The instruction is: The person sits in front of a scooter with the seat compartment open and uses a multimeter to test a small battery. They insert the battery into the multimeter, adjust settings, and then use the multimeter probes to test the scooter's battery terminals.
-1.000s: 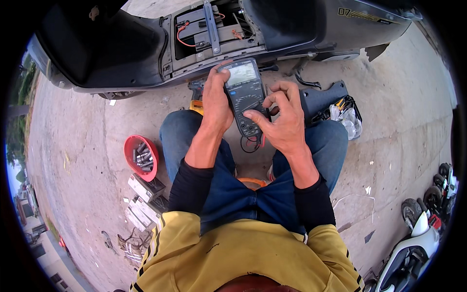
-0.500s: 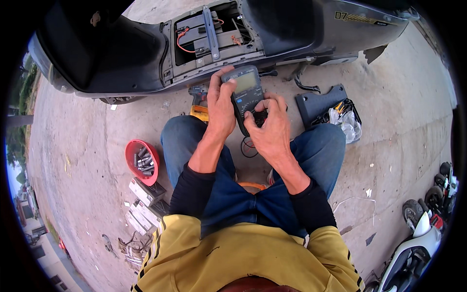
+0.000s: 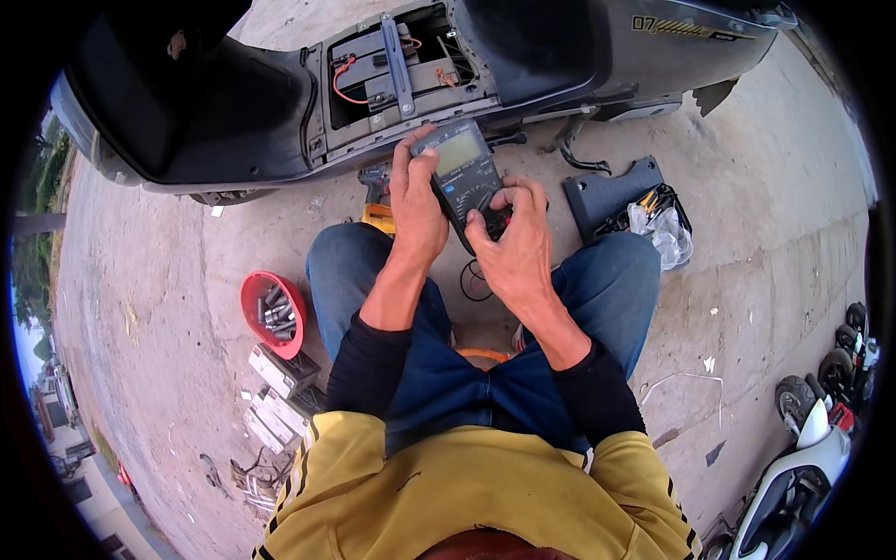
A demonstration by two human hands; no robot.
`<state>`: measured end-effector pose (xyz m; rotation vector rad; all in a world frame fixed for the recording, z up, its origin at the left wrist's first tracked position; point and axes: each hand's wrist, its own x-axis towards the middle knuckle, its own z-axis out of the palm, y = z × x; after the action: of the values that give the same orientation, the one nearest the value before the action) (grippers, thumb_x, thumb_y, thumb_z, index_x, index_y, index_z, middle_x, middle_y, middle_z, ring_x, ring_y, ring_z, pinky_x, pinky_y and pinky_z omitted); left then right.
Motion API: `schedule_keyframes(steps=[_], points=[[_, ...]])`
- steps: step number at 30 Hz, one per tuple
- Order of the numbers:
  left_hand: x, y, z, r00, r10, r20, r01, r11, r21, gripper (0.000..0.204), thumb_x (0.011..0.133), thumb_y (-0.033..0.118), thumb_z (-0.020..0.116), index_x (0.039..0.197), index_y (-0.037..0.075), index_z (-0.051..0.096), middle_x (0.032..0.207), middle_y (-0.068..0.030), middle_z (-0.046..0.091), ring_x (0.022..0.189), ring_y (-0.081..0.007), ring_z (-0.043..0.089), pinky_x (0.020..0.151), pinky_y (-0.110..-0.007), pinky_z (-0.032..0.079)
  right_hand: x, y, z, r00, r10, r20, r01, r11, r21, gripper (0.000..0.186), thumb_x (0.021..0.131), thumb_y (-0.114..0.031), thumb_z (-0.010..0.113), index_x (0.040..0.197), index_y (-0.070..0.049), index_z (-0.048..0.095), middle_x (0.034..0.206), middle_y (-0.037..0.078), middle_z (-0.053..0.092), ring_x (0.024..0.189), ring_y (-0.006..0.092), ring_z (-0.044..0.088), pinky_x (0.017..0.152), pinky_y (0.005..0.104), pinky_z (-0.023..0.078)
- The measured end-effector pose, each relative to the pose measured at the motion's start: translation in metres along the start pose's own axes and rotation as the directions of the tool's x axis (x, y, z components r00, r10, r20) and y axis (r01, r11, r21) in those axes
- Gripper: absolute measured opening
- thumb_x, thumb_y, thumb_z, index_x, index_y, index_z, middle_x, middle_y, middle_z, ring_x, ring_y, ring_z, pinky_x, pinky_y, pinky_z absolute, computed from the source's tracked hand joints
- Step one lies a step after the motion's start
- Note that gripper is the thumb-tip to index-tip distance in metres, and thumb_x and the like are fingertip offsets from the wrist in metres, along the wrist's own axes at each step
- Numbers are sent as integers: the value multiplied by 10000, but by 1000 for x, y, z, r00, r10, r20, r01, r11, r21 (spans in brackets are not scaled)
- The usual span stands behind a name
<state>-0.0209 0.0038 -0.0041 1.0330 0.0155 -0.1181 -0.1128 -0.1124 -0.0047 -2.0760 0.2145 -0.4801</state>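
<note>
A dark grey multimeter (image 3: 457, 184) with a pale display is held upright between my two hands, over the ground in front of my knees. My left hand (image 3: 417, 201) wraps its left side, thumb near the display. Along the lower right side, my right hand (image 3: 515, 233) grips the meter, its thumb and fingers at the dial area. A thin black and red test lead (image 3: 476, 282) loops below. Beyond the meter stands a dark scooter (image 3: 271, 112), its floor compartment uncovered. Inside are grey batteries (image 3: 369, 65) with red wires under a metal strap (image 3: 397, 65).
A cordless drill (image 3: 376, 182) lies by the scooter. On the right is a dark plastic panel (image 3: 607, 196) beside a tool case (image 3: 667, 233) with plastic bags. A red bowl of sockets (image 3: 273, 313) and several boxes (image 3: 280, 369) sit left. A white scooter (image 3: 798, 485) stands at lower right.
The multimeter and both hands have shifted slightly left, and the meter leans a little more to the left. Both hands keep their hold; the whole view has moved slightly.
</note>
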Motion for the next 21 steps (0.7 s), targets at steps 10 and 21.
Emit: schedule_keyframes(steps=[10, 21], points=[[-17, 25, 15, 996, -33, 86, 36, 999, -34, 413, 1055, 161, 506, 1442, 25, 557, 1243, -159, 681, 1080, -222, 679, 930, -349, 584, -5, -11, -24, 993, -37, 110, 20, 987, 157, 488, 923, -130, 799, 1310, -14, 526, 1471, 245, 473, 1254, 471, 592, 995, 514, 532], [-98, 35, 14, 939, -207, 276, 167, 973, 160, 531, 1079, 151, 541, 1594, 36, 479, 1318, -109, 617, 1137, -177, 580, 997, -287, 479, -61, -16, -49, 995, -18, 99, -7, 969, 246, 878, 931, -171, 811, 1657, -4, 348, 1593, 254, 411, 1412, 411, 519, 1166, 470, 462]])
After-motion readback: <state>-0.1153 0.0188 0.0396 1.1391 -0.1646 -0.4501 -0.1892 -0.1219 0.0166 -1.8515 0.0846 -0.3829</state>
